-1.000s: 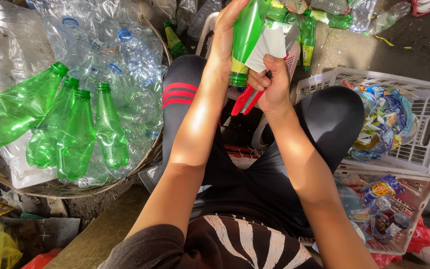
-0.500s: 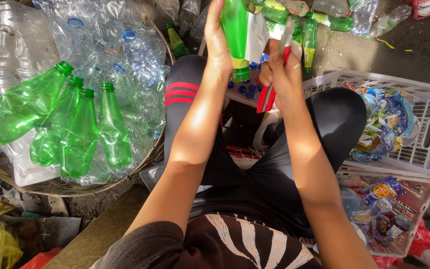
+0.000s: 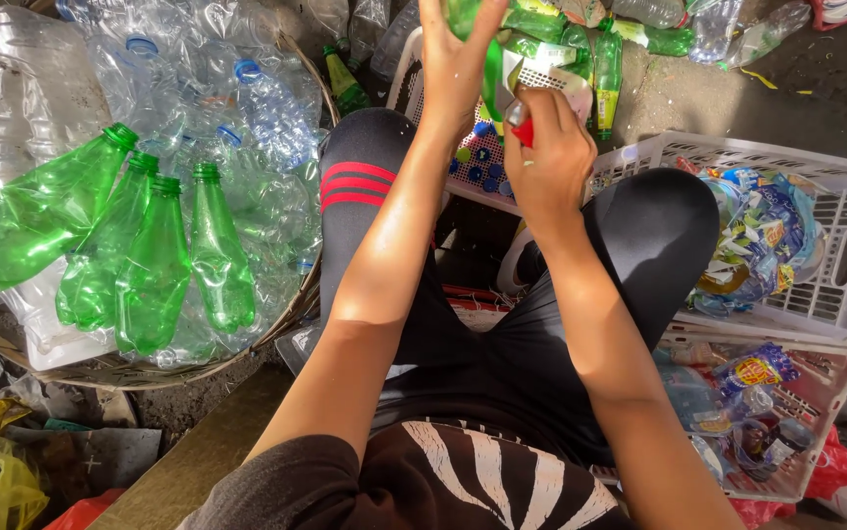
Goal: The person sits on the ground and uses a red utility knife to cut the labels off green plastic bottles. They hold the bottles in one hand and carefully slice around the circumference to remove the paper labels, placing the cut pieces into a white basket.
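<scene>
1. Up at the top edge of the head view, above the person's knees, the left hand (image 3: 458, 59) is closed around a green plastic bottle (image 3: 490, 74). Most of the bottle is cut off by the frame; the part that shows runs nearly upright, its lower end hanging below the palm. Which end is the neck cannot be told.
2. Just beside it, the right hand (image 3: 546, 157) is clenched on a red-handled cutter (image 3: 520, 123), whose tip touches the bottle where a pale label strip (image 3: 517, 69) curls away from it.
3. Directly beneath both hands stands a white slotted crate (image 3: 423, 69); blue and green bottle caps (image 3: 482, 162) lie in it near the wrists.
4. Beyond that crate, along the top edge, more green bottles (image 3: 605, 64) lie on the ground (image 3: 738, 98), most pointing roughly toward the person, with a few clear ones beside them.
5. Left of the knees, a round woven basket (image 3: 296, 314) is heaped with crushed clear bottles (image 3: 247, 98). At its near left side four green bottles (image 3: 154, 265) lie side by side, caps away from the person, long axes fanning from upright to slanted.
6. At the right edge, a white plastic basket (image 3: 836, 294) holds a bundle of peeled colourful labels (image 3: 757, 236).
7. Near the lower right corner, a second slotted tray (image 3: 826, 393) holds more crumpled labels and wrappers (image 3: 757, 378).
8. Yellow and red plastic bags (image 3: 1, 481) lie crumpled in the lower left corner.
</scene>
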